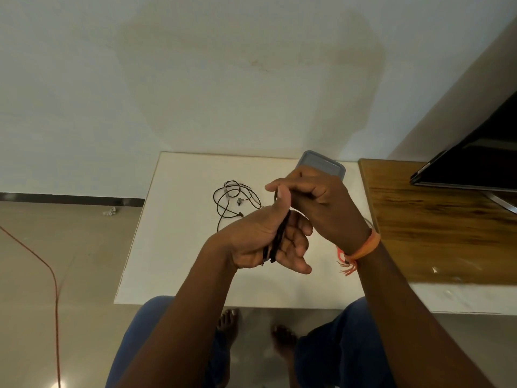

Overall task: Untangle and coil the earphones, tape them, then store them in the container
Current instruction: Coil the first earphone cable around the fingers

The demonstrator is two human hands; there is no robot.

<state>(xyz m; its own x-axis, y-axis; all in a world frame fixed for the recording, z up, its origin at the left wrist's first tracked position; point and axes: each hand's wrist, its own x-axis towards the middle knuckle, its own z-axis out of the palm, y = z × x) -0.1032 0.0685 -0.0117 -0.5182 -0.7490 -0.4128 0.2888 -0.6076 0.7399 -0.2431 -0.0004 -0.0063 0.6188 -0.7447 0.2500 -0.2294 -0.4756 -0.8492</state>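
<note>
Black earphone cable [278, 238] is wound in loops round my left hand [265, 239], from the thumb down across the palm, above the white table [179, 247]. My right hand [316, 203] is just above it, fingers curled and pinching the cable near my left thumb tip. A second pair of dark earphones [235, 201] lies in a loose tangle on the table, left of my hands. The grey container [321, 163] stands at the table's far edge, partly hidden behind my right hand.
A wooden tabletop [436, 219] adjoins the white table on the right and carries a dark screen [475, 161]. An orange cord [53, 275] runs over the floor at left. My knees and bare feet show under the table's near edge.
</note>
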